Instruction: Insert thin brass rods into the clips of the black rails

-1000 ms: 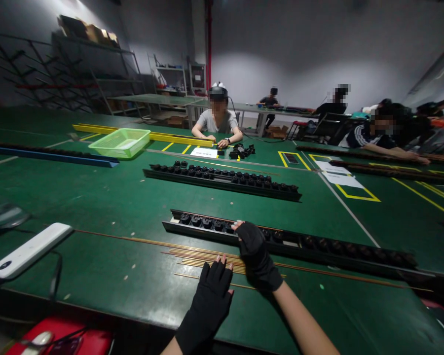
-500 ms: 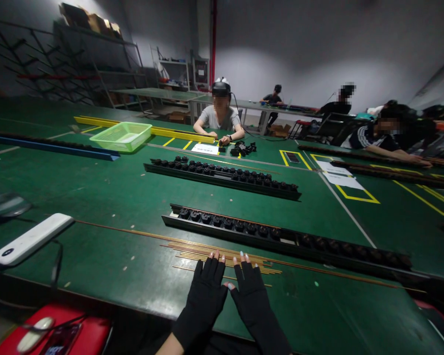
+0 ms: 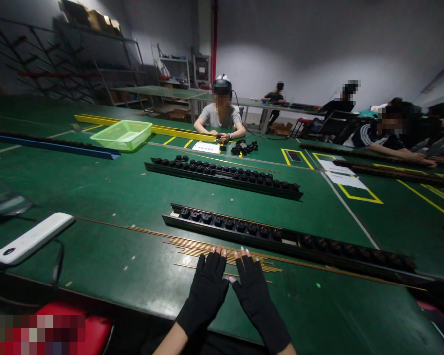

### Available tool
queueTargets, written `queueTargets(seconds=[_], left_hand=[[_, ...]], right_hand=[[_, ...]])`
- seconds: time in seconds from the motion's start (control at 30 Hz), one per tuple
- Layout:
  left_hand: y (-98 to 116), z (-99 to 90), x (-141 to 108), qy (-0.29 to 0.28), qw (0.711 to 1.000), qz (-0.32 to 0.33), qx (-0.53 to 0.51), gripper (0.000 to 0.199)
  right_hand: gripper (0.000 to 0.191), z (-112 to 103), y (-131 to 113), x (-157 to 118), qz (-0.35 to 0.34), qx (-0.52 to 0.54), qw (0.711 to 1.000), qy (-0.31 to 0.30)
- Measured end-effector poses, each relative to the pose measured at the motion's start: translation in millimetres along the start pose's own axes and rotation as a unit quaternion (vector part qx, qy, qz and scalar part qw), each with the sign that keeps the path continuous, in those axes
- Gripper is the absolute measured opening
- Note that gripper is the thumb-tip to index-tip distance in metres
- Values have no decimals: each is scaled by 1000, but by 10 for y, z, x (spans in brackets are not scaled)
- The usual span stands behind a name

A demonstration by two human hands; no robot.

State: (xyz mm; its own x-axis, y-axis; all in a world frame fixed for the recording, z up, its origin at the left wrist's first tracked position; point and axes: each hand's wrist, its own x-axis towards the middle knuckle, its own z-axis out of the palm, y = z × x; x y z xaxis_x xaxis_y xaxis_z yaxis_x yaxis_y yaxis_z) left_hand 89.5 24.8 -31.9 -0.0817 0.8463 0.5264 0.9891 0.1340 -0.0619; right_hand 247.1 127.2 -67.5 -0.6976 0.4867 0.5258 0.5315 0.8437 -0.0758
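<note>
My left hand (image 3: 206,291) and my right hand (image 3: 256,298) lie flat and side by side on the green work mat (image 3: 114,197), both in black fingerless gloves. Their fingertips touch or nearly touch the near edge of a loose bundle of thin copper-coloured rods (image 3: 222,255). Neither hand holds anything. Just beyond the rods runs a long black rail (image 3: 281,237) carrying a row of round black parts, with my hands short of it.
A white oblong device (image 3: 33,238) lies at the left near the table edge, above a red seat (image 3: 85,335). A second black rail (image 3: 224,177), a green plastic basket (image 3: 122,135) and a person (image 3: 220,112) sit further off. Another person (image 3: 385,134) leans at the right.
My right hand has come back from the black rail to lie beside my left hand, and both now rest at the rods. Over the last half second they have barely moved.
</note>
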Motion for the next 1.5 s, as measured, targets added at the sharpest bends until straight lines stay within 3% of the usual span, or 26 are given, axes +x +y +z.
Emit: queueTargets(seconds=[0.37,0.87,1.23,1.5], left_hand=[[10,47,-50,-14,999,-15,-34,60],[31,-94,-87,6,999,13,-47,55],[47,-128,-147,-5,995,-37,-89,44],[57,-99,-152,2,992,-63,-108,45]], right_hand=[[71,-85,-9,-10,-5,17,1000,-15],[60,-185,-66,-20,18,16,998,-60],[42,-132,-23,-112,-2,32,999,12],[35,-157,77,-1,19,78,997,16]])
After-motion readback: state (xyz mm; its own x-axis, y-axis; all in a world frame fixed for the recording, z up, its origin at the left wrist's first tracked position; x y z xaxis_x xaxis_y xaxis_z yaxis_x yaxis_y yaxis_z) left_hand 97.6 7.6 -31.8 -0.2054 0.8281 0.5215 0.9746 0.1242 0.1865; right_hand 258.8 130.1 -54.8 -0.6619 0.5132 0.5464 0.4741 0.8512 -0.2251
